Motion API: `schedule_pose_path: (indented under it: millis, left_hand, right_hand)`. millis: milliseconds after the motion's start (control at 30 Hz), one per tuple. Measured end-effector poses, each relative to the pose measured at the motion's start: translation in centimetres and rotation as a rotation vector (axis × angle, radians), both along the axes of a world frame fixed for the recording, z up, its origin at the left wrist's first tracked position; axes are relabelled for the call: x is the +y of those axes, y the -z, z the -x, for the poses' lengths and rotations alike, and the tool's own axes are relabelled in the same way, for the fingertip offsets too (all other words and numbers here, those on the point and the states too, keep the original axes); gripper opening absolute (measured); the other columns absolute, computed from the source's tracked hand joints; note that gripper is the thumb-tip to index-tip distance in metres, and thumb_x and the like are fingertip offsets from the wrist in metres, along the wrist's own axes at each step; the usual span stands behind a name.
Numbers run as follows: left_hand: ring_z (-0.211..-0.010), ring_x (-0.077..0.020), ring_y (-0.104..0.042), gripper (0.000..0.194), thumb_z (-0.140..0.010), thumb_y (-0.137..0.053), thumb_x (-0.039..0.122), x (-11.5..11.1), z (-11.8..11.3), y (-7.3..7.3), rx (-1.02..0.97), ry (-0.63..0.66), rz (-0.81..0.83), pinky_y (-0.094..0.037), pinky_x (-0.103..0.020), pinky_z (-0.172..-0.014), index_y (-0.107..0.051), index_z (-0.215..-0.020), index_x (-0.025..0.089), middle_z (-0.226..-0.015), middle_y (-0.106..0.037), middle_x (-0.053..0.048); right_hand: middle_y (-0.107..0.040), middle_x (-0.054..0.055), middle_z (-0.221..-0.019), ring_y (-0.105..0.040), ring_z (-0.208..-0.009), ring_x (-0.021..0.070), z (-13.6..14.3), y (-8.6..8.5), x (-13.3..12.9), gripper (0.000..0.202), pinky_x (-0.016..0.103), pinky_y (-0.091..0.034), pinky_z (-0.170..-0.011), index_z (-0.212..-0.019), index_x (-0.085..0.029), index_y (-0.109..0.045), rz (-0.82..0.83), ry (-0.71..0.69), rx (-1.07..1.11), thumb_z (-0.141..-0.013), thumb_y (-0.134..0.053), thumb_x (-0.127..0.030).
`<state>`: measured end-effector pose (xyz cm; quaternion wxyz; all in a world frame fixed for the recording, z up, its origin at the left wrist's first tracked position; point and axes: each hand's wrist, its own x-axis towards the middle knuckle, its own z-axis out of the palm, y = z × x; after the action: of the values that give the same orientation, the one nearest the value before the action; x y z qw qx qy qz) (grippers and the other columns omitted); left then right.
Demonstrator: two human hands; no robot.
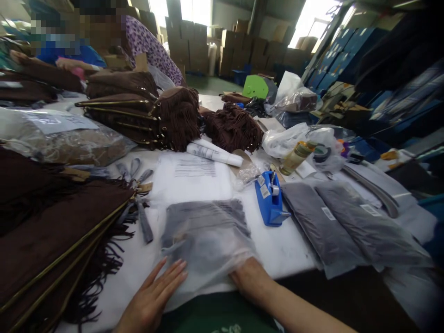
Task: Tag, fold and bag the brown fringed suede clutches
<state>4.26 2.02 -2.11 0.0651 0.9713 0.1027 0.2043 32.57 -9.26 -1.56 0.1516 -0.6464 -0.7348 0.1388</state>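
Note:
In front of me a frosted plastic bag point(208, 245) lies on the table with a dark, flat, folded item point(204, 215) inside it. My left hand point(156, 291) rests on the bag's near left edge, fingers stretched out, holding nothing. At the near right edge my right hand point(251, 280) reaches to the bag's mouth; its fingers are covered by the cloudy plastic, so their grip is hidden. Just beyond the bag is a stack of white printed plastic bags point(194, 175). A blue tape dispenser point(269, 199) stands to the right of the bag.
Brown fringed bags with gold zips point(69, 240) are piled at the left, more point(132, 111) at the back. Two packed grey bags point(326, 226) lie at the right edge. A tape roll point(298, 157) and a green machine point(256, 88) stand farther back. Co-workers point(152, 51) are across the table.

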Motion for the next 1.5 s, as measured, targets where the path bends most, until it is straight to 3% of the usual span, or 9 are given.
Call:
schedule_pose_path:
  millis: [233, 367, 600, 733, 933, 1167, 1233, 1367, 1500]
  left_hand:
    - [-0.131, -0.0155, -0.038, 0.064, -0.081, -0.024, -0.003, -0.9, 3.1, 2.4, 0.114, -0.081, 0.03, -0.023, -0.038, -0.113, -0.036, -0.138, 0.023, -0.139, -0.046, -0.001]
    - [-0.129, -0.016, -0.041, 0.061, -0.083, -0.026, 0.0, -1.0, 2.3, 1.9, 0.086, -0.098, 0.006, -0.021, -0.04, -0.114, -0.036, -0.138, 0.023, -0.137, -0.048, -0.003]
    - [-0.127, -0.0173, -0.043, 0.06, -0.084, -0.027, 0.002, -1.6, 2.2, 1.0, 0.053, -0.126, -0.031, -0.025, -0.041, -0.113, -0.034, -0.14, 0.023, -0.135, -0.05, -0.004]
    - [-0.127, -0.0173, -0.043, 0.062, -0.084, -0.028, 0.0, -1.7, 2.7, 1.7, 0.083, -0.129, -0.037, -0.023, -0.042, -0.113, -0.031, -0.141, 0.022, -0.136, -0.05, -0.004]
    - [-0.129, -0.014, -0.041, 0.067, -0.082, -0.025, -0.003, -1.1, 3.3, 2.5, 0.206, -0.085, -0.026, -0.023, -0.038, -0.114, -0.03, -0.142, 0.026, -0.139, -0.045, 0.001]
    - [-0.124, -0.012, -0.046, 0.067, -0.08, -0.034, 0.001, 0.1, 2.8, 1.4, 0.304, 0.043, -0.064, -0.037, -0.025, -0.105, -0.03, -0.141, 0.028, -0.14, -0.044, 0.004]
    - [-0.123, -0.0122, -0.047, 0.066, -0.08, -0.034, 0.002, 0.3, 2.8, 1.2, 0.293, 0.049, -0.069, -0.039, -0.024, -0.102, -0.031, -0.141, 0.028, -0.139, -0.044, 0.004]
    - [-0.121, -0.0151, -0.05, 0.053, -0.089, -0.042, 0.02, 1.0, 2.7, 1.0, 0.309, 0.003, -0.078, -0.043, -0.026, -0.099, -0.032, -0.141, 0.028, -0.139, -0.045, 0.002]
    - [-0.121, -0.0195, -0.05, 0.064, -0.084, -0.055, 0.049, 2.1, 2.3, 1.2, 0.313, -0.032, -0.034, -0.045, -0.03, -0.099, -0.035, -0.14, 0.024, -0.138, -0.046, -0.003]
  right_hand:
    - [-0.057, 0.012, -0.126, -0.052, -0.116, 0.0248, -1.6, 1.3, -5.7, 0.039, 0.038, -0.044, -0.096, -0.131, -0.017, -0.048, 0.049, -0.113, 0.012, -0.093, -0.041, -0.023]
    - [-0.07, 0.008, -0.097, -0.066, -0.089, 0.0242, 1.1, 1.1, -1.4, 0.032, 0.035, -0.052, -0.083, -0.116, -0.02, -0.061, 0.153, 0.023, 0.045, -0.09, -0.049, -0.033]
    - [-0.035, 0.019, -0.143, -0.026, -0.134, 0.0386, 2.0, 0.4, 8.5, 0.062, 0.054, -0.02, -0.11, -0.138, -0.008, -0.038, 0.041, 0.347, 0.027, -0.082, -0.057, -0.026]
    - [-0.047, 0.019, -0.135, -0.042, -0.125, 0.035, 1.1, 2.5, 2.3, 0.061, 0.047, -0.036, -0.103, -0.135, -0.011, -0.042, 0.052, 0.283, 0.017, -0.079, -0.06, -0.026]
    - [-0.058, 0.008, -0.125, -0.053, -0.114, 0.0218, -3.2, 3.9, -7.7, 0.04, 0.035, -0.042, -0.097, -0.129, -0.021, -0.049, -0.01, -0.174, -0.035, -0.091, -0.04, -0.012]
    - [-0.069, 0.004, -0.082, -0.062, -0.078, 0.0162, -4.4, -3.1, -5.8, 0.023, 0.028, -0.048, -0.077, -0.103, -0.021, -0.064, 0.131, -0.163, 0.052, -0.093, -0.044, -0.027]
    - [-0.069, 0.005, -0.09, -0.062, -0.087, 0.0176, -4.1, -4.4, -4.6, 0.027, 0.03, -0.047, -0.082, -0.111, -0.023, -0.062, 0.146, -0.19, 0.098, -0.093, -0.046, -0.035]
    - [-0.047, 0.01, -0.137, -0.042, -0.125, 0.0255, -5.5, -2.8, -3.0, 0.064, 0.04, -0.034, -0.105, -0.139, -0.024, -0.037, 0.202, -0.286, 0.135, -0.084, -0.058, -0.048]
    - [-0.043, 0.01, -0.14, -0.04, -0.128, 0.0265, -7.8, -0.8, -3.0, 0.073, 0.043, -0.032, -0.107, -0.14, -0.026, -0.035, 0.187, -0.227, 0.146, -0.077, -0.066, -0.042]
